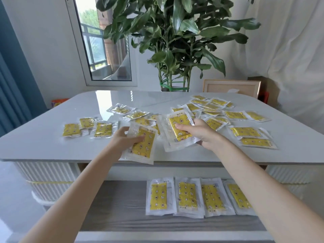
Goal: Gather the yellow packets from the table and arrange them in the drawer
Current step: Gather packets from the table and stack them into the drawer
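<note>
Head view. Count: four yellow packets (187, 194) lie side by side in a row in the open drawer (122, 207), filling its right half (the second looks like a small pile). On the counter (43, 144) there are three packets (103, 129) grouped at the left and about four near the middle. An overlapping heap (210, 106) sits at the far right, too tangled to count, with four more spread out along the right side.

Grip, left hand (125, 139): clamped on one packet (142, 146), pinching its left edge over the counter's near edge.

Grip, right hand (199, 133): clamped on a small stack (178, 128), thumb across the top face, held above the counter's middle.

Behind the counter: leafy plant (175, 41), picture frame (231, 86), window (101, 50), blue curtain (12, 76).

Both forearms cross over the drawer. The right one covers the edge of the row's rightmost packet.
</note>
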### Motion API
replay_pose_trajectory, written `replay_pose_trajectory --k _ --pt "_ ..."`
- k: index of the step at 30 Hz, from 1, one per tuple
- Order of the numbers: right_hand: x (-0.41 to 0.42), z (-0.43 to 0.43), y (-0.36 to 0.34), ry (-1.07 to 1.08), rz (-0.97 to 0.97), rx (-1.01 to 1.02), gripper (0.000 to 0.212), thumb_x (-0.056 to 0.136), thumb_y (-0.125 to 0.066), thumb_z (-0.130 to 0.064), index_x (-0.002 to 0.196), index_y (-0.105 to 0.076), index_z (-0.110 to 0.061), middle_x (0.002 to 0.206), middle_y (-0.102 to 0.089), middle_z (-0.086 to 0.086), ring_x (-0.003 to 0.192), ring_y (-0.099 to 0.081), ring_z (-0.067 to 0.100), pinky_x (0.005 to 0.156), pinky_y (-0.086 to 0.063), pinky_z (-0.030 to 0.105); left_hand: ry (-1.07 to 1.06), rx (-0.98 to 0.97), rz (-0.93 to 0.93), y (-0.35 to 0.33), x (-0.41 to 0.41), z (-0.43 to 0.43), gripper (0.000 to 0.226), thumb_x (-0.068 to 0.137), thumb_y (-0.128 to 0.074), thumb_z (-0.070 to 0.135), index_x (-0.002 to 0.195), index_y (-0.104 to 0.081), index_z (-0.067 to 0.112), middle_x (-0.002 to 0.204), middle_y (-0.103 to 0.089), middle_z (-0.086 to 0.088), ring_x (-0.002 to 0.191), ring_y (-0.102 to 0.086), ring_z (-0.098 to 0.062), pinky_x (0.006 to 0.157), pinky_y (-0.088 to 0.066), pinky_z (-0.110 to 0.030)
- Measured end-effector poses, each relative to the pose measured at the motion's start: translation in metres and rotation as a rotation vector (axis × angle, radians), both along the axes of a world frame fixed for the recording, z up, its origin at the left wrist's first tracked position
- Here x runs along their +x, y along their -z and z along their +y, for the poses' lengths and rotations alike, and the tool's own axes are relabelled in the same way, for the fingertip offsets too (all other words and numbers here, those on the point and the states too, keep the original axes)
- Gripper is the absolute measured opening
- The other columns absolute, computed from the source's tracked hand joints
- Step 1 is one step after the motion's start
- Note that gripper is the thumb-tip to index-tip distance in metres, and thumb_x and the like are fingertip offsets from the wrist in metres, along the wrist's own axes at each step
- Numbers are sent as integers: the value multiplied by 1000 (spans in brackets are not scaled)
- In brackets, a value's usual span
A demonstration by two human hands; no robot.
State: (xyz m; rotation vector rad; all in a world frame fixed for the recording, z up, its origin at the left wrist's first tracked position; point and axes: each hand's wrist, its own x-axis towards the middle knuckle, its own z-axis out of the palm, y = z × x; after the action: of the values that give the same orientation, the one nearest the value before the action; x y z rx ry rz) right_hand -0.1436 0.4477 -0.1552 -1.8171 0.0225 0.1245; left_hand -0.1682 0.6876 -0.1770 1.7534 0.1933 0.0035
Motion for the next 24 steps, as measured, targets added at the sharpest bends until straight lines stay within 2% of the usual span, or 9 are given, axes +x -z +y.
replay_pose_trajectory --k 1,3,5,7,8,12,15,19,24 --pt "-10 0 -2 -19 40 15 46 71 -82 -36 104 -64 -11 113 -69 7 109 -63 22 93 -48 38 12 -13 -6 -2 -9 1 40 77 -76 15 111 -54 17 84 -66 2 67 -65 -5 53 -52 -14" --pt "-28 -1 0 -89 107 26 63 67 -84 -38 116 -62 -4 119 -68 11 111 -64 22 96 -48 40 68 -26 -5 -2 -28 5 23 78 -74 15 96 -60 16 74 -73 5 66 -69 -4 67 -56 -19" --pt "-47 -3 3 -208 157 -38 55 74 -80 -36 115 -62 -5 117 -68 7 101 -65 15 85 -54 31 150 -47 18 1 -46 11 26 79 -73 14 103 -66 7 86 -76 -3 79 -72 -16 78 -58 -31" --pt "-63 -4 8 -313 233 -117 35 81 -73 -35 102 -60 -10 99 -67 -1 81 -61 8 63 -49 21 209 -59 103 7 -61 19 26 81 -70 13 105 -66 5 90 -76 -7 79 -73 -19 71 -60 -32" --pt "-67 -6 14 -358 282 -147 30 82 -72 -33 97 -57 -11 89 -64 -3 74 -59 8 57 -47 20 245 -41 159 11 -67 23 26 82 -69 13 106 -65 5 91 -76 -8 78 -73 -20 67 -60 -31" --pt "-81 -2 39 -507 503 -173 23 85 -70 -25 98 -62 -8 87 -70 4 76 -66 14 68 -53 25 367 65 360 30 -82 35 19 87 -63 13 106 -64 9 88 -76 -6 72 -74 -18 57 -58 -29" --pt "-86 7 59 -487 585 -209 14 89 -67 -20 91 -66 -6 80 -72 5 67 -68 13 62 -56 24 370 74 436 46 -81 41 10 90 -58 8 99 -62 8 79 -76 -3 67 -73 -16 53 -58 -28" --pt "-82 16 79 -343 572 -255 11 90 -65 -17 90 -64 -6 69 -71 3 56 -68 11 51 -55 22 273 162 526 73 -63 45 40 85 -66 6 121 -52 -4 108 -68 -17 86 -70 -28 66 -60 -36" --pt "-70 21 93 -232 590 -225 14 93 -58 -7 106 -56 -1 81 -68 12 56 -68 18 47 -54 26 226 186 584 93 -41 33 33 87 -61 -2 119 -51 -8 106 -65 -20 84 -66 -28 70 -58 -36"
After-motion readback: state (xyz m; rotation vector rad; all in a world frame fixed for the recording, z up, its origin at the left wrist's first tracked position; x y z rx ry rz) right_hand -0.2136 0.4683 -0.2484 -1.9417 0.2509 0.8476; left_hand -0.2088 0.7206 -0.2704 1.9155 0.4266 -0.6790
